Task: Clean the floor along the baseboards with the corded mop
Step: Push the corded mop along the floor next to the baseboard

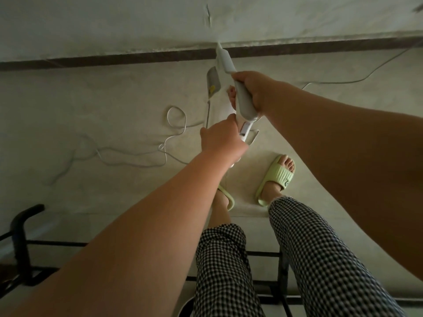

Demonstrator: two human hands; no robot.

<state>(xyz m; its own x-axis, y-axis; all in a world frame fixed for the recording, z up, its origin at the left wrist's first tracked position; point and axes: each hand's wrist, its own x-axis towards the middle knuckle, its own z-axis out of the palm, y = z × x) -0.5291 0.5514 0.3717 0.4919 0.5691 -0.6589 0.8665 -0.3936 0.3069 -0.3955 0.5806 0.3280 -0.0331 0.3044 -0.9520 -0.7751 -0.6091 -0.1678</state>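
Pale floor [91, 99] by dark baseboard [114, 59]: mop handle [242, 99] gripped in right hand [254, 88], left hand [219, 136] closed lower on it.

Both forearms are bare, no sleeves, watch or rings showing on the left hand [220, 137] or the right hand [253, 91]. Below the fingers [232, 97], loose cropped trousers in a small black-and-white gingham check [320, 259] cover both legs. Pale green ribbed rubber slide sandals [278, 179] leave the toes open, a small dark mark on the strap.
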